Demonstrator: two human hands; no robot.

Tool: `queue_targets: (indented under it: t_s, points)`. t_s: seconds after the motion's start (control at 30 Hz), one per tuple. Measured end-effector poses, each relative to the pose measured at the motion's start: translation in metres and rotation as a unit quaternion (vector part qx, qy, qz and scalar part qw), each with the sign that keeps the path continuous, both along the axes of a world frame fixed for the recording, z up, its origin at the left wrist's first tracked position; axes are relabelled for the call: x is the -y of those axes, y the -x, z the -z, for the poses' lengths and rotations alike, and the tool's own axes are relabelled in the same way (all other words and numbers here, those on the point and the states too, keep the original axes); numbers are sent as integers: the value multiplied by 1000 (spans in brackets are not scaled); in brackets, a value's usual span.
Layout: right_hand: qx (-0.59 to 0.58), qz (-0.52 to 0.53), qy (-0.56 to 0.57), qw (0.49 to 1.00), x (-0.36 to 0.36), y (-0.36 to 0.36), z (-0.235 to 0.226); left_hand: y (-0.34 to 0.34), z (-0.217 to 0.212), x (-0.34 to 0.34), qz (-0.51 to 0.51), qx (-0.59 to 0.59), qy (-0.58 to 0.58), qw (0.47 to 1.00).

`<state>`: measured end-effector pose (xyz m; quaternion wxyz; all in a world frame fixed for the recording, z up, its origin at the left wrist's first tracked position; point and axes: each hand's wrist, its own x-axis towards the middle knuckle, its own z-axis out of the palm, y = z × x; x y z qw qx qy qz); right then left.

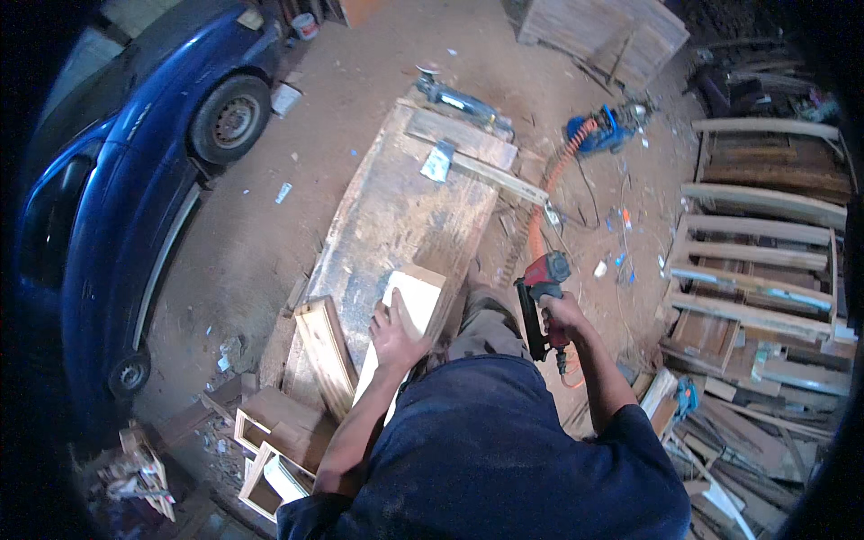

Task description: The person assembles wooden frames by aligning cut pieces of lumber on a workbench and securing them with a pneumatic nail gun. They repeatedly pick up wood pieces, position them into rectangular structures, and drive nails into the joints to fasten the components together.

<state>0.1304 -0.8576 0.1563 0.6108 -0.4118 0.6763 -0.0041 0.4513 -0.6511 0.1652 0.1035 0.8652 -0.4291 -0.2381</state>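
My left hand [396, 340] lies on a box-like wooden piece with a white top [416, 295], its fingers stretched out over the bright surface. This piece sits at the near end of a worn wooden workbench [373, 216], close to my body. In my right hand [565, 315] is a red and black nail gun [536, 315], gripped by its handle and held off to the right of the bench, apart from the wood. An orange coiled air hose [537, 229] runs near the gun. Left of the white-topped piece stands another wooden piece [326, 353].
An angle grinder [459, 103] rests at the bench's far end, near a wooden strip [499, 176]. Beyond is a blue air compressor [598, 133]. A blue car [135, 153] stands left. Wooden frames [756, 256] and scraps pile up right. Open wooden boxes [283, 432] lie near left.
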Motion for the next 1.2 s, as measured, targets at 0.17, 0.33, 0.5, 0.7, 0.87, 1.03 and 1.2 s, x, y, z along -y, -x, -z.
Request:
queue_targets:
  t_s: [0.17, 0.33, 0.5, 0.7, 0.87, 1.03, 1.2]
  points:
    - [44, -180, 198, 962, 14, -69, 2, -50, -82, -26, -130, -11, 109, 985]
    - [-9, -417, 262, 871, 48, -157, -9, -73, -124, -35, -274, 62, 424, 861]
    - [-40, -560, 447, 697, 80, -227, 46, -80, -108, -53, -516, -16, 562, 646]
    - [-105, -590, 476, 644, 116, -254, 140, -27, -62, -69, -618, -368, 547, 429]
    - [81, -472, 365, 799, 53, -270, 84, 15, 47, -158, -646, -486, 474, 350]
    - [78, -462, 115, 876, -2, -263, 94, 27, 95, -198, -672, -567, 293, 375]
    - [123, -328, -157, 924, 1, -256, 191, 20, 99, -125, -674, -526, 394, 337]
